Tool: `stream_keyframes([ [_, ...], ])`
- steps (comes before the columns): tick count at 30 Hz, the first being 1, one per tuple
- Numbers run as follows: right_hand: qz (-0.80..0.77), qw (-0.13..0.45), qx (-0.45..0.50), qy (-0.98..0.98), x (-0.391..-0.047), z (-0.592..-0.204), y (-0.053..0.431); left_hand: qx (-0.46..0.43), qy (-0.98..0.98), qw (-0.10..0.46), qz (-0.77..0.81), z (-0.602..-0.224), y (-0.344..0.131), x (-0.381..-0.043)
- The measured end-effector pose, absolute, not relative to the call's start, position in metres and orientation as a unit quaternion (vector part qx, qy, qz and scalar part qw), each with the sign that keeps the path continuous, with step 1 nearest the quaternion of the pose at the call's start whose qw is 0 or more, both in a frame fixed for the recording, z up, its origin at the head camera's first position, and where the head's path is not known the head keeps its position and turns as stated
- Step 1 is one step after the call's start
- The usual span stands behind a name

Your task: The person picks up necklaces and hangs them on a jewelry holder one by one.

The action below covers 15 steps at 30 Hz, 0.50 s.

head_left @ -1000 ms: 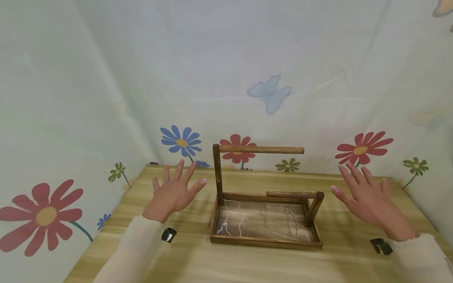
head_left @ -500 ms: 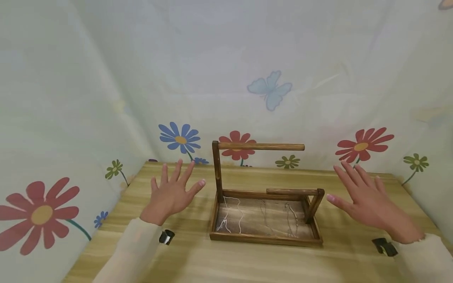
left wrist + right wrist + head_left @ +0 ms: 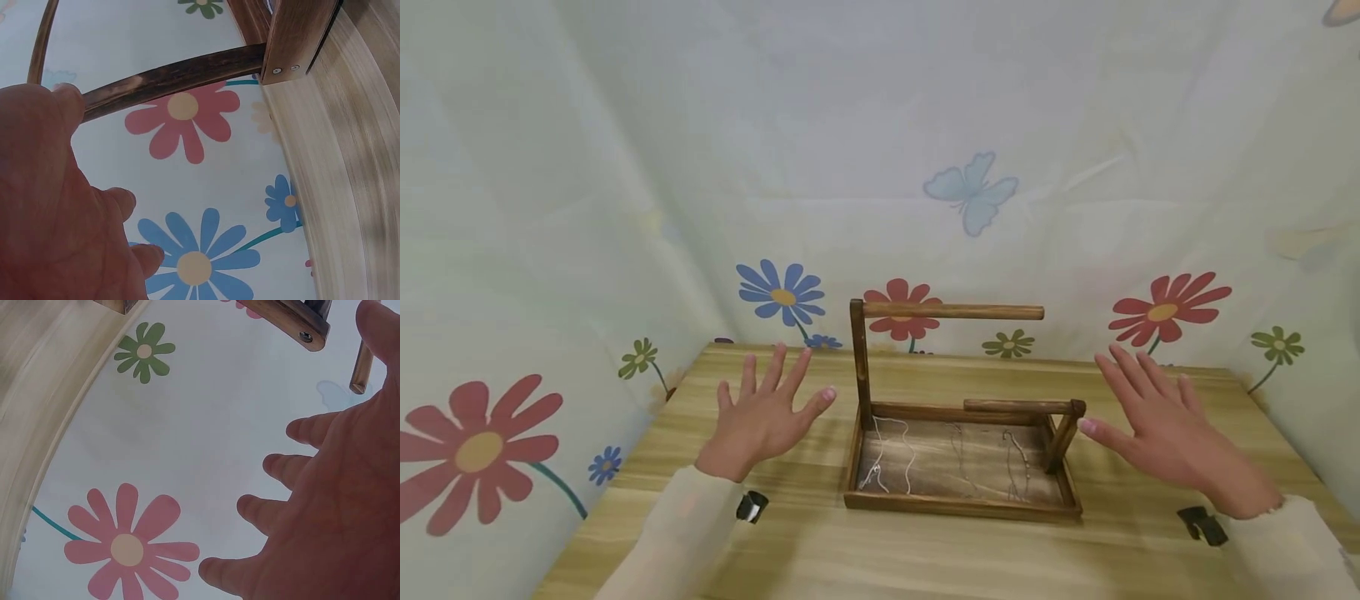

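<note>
A dark wooden jewelry stand (image 3: pixel 955 311) is on the table, with a tall post at left, a short post at right and a bar on each. In its shallow tray (image 3: pixel 962 506) lie thin pale chains (image 3: pixel 912 458) at left and darker, finer chains (image 3: pixel 1011 467) at right. My left hand (image 3: pixel 763 421) hovers left of the stand, fingers spread and holding nothing. To the right, my right hand (image 3: pixel 1172 429) is held likewise, its thumb nearest the short post. Each wrist view shows straight fingers: left hand (image 3: pixel 62 206), right hand (image 3: pixel 331 512).
The wood-grain table (image 3: pixel 850 562) meets a pale curtain-like backdrop (image 3: pixel 850 150) printed with flowers and a butterfly, behind and at both sides. Black clips (image 3: pixel 752 506) sit near the cuffs of both light sleeves.
My right hand has drifted left, closer to the short post. My left hand has hardly moved, and the stand and chains lie as before. The view has shifted slightly.
</note>
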State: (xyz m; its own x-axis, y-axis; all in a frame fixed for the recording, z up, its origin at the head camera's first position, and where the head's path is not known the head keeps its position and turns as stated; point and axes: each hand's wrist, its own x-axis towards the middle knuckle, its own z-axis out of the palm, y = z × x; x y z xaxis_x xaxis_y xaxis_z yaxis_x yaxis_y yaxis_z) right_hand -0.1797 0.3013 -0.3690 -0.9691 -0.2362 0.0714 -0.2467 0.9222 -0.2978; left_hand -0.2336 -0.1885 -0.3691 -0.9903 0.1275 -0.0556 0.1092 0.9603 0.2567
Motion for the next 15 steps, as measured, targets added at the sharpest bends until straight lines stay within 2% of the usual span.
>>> stream_keyframes([
  [15, 0.15, 0.022, 0.114, -0.982, -0.177, -0.378, 0.305, 0.071, 0.989, 0.027, 0.124, -0.374, -0.176, -0.234],
])
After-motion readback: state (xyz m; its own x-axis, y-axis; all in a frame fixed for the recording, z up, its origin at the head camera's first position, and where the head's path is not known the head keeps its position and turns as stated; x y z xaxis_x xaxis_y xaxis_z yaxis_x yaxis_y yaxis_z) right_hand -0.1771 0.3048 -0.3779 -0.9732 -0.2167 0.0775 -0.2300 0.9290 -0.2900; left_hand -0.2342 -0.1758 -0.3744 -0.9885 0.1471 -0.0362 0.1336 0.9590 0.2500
